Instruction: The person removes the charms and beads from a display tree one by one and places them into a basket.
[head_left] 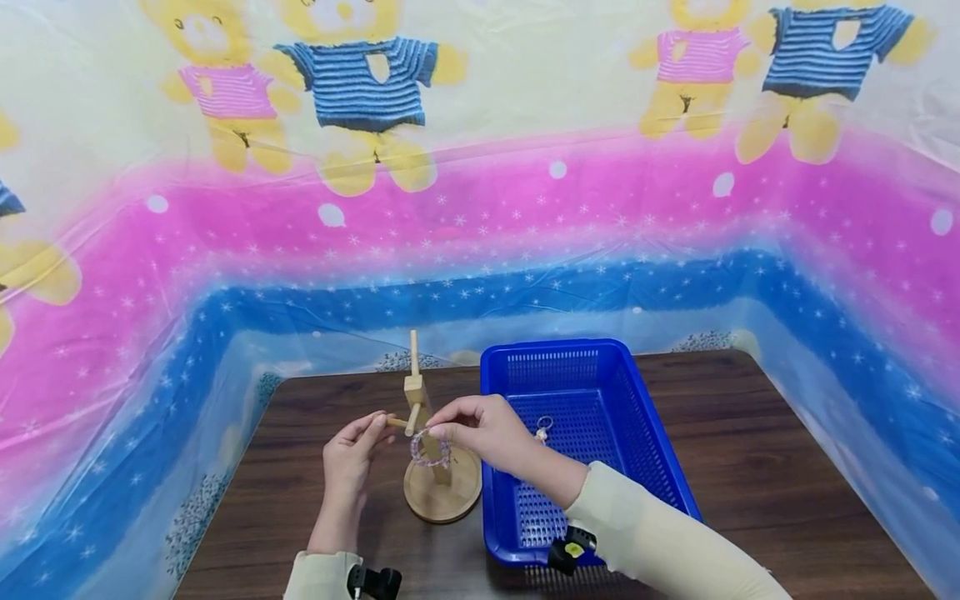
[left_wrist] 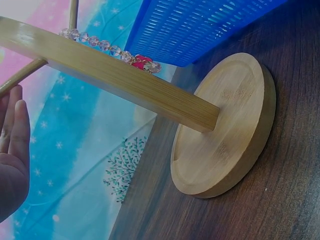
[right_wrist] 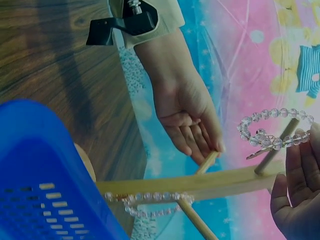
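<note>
A wooden peg stand (head_left: 442, 500) with a round base and several pegs stands on the table. My left hand (head_left: 356, 450) pinches the end of its left peg (right_wrist: 207, 162) between thumb and fingertips. My right hand (head_left: 483, 429) is raised beside the post. In the right wrist view its fingers (right_wrist: 300, 170) hold a clear beaded bracelet (right_wrist: 275, 112), whose loop overlaps the tip of another peg (right_wrist: 275, 150). Lower on the stand hangs a second beaded bracelet (right_wrist: 155, 212), pale pink with a red piece in the left wrist view.
Right of the stand, close to its base, sits a blue plastic basket (head_left: 652, 450) with slotted sides. Inside lies a small ring with a charm (head_left: 543, 429). The dark wooden table (head_left: 757, 467) is bordered by a printed curtain (head_left: 525, 292).
</note>
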